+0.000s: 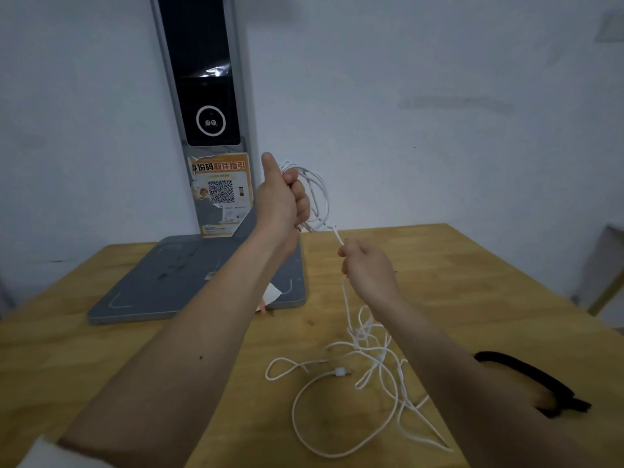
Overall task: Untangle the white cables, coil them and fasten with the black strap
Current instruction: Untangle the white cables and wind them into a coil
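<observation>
Head view: hands [283,197] hold thin looped white cables [317,194].

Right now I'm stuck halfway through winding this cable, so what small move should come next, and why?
Probably draw the right hand up to wrap another loop onto the coil that the left hand grips. The right hand pinches the strand between them, and a loose tangle of white cable lies on the wooden table, beside the black strap.

White cables [363,363] half-coiled, strap [526,376] aside
</observation>
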